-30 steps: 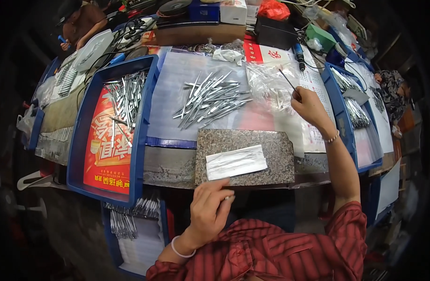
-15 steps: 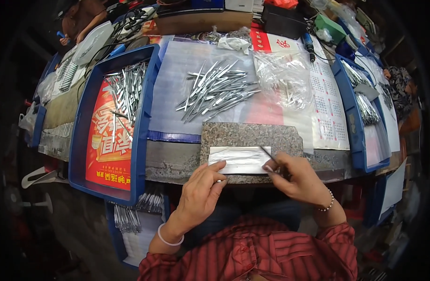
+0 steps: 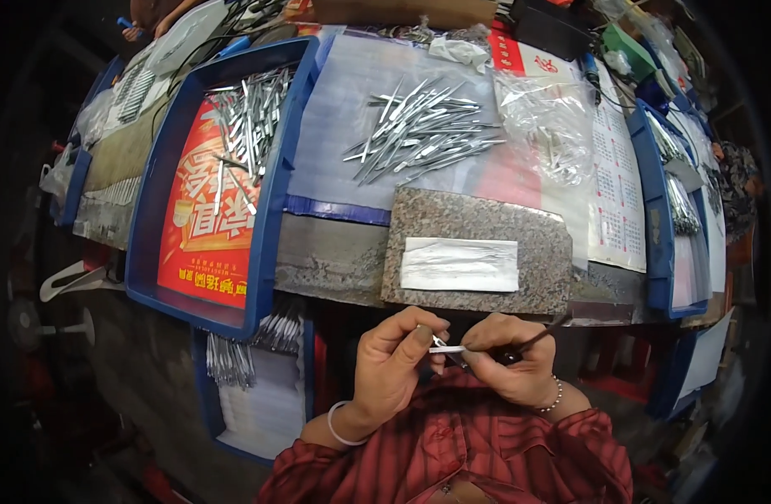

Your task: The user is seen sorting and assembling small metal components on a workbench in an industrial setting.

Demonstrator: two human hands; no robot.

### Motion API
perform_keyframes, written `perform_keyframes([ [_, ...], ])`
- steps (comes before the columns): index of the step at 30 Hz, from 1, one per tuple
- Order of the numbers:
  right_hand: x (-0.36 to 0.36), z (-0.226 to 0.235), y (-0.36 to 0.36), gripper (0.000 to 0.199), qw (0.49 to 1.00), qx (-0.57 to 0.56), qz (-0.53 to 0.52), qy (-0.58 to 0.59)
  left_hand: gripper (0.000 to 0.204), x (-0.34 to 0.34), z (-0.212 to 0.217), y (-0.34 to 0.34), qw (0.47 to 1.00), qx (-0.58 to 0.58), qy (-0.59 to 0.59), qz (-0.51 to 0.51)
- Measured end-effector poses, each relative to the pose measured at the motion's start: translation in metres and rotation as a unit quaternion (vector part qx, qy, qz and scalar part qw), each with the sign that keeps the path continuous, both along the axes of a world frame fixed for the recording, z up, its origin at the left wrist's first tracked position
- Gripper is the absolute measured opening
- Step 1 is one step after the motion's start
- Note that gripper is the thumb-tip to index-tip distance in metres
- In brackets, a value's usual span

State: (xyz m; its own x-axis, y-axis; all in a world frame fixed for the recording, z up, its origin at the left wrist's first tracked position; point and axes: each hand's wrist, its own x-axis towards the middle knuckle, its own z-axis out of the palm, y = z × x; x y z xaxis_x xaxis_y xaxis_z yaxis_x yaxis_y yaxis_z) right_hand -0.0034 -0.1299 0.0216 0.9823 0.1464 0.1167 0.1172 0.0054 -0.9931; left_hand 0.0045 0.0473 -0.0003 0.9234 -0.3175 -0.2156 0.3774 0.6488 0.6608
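Observation:
In front of my body, past the near table edge, both hands meet. My left hand (image 3: 391, 361) is closed, thumb and fingers pinching a small silver metal piece (image 3: 443, 347) whose far end touches the right fingertips. My right hand (image 3: 513, 359) is closed around a thin dark rod-like tool (image 3: 537, 338) that slants out toward the table; its lower part is hidden by the fingers. Just beyond the hands lies a speckled stone slab (image 3: 478, 214), with a creased white sheet or pad (image 3: 461, 265) flat on it.
Behind the slab, slim pointed silver metal pieces (image 3: 427, 126) are heaped on plastic sheeting. More lie in a blue tray (image 3: 259, 277) at left. Clear plastic bags (image 3: 545, 118) and another blue tray (image 3: 654, 218) are at right. A lower tray (image 3: 259, 420) holds bundled pieces.
Both hands have drawn back from the white sheet toward my body and come together around the small metal piece. The view has shifted, so the table sits higher and farther right.

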Motion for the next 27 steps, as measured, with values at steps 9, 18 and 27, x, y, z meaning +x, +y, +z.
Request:
perform_keyframes([
  [9, 0.003, 0.006, 0.001, 0.017, 0.972, -0.178, 0.011, -0.152, 0.022, 0.0, -0.001, 0.005, 1.0, -0.006, 0.001, 0.008],
  [18, 0.002, -0.001, -0.001, 0.024, 0.95, -0.208, 0.04, -0.228, 0.021, 0.001, 0.002, 0.005, 0.999, 0.03, -0.027, 0.016],
  [27, 0.0, -0.004, 0.002, 0.029, 0.938, -0.246, 0.083, -0.23, 0.018, 0.002, -0.003, 0.006, 0.991, 0.122, -0.054, 0.025],
])
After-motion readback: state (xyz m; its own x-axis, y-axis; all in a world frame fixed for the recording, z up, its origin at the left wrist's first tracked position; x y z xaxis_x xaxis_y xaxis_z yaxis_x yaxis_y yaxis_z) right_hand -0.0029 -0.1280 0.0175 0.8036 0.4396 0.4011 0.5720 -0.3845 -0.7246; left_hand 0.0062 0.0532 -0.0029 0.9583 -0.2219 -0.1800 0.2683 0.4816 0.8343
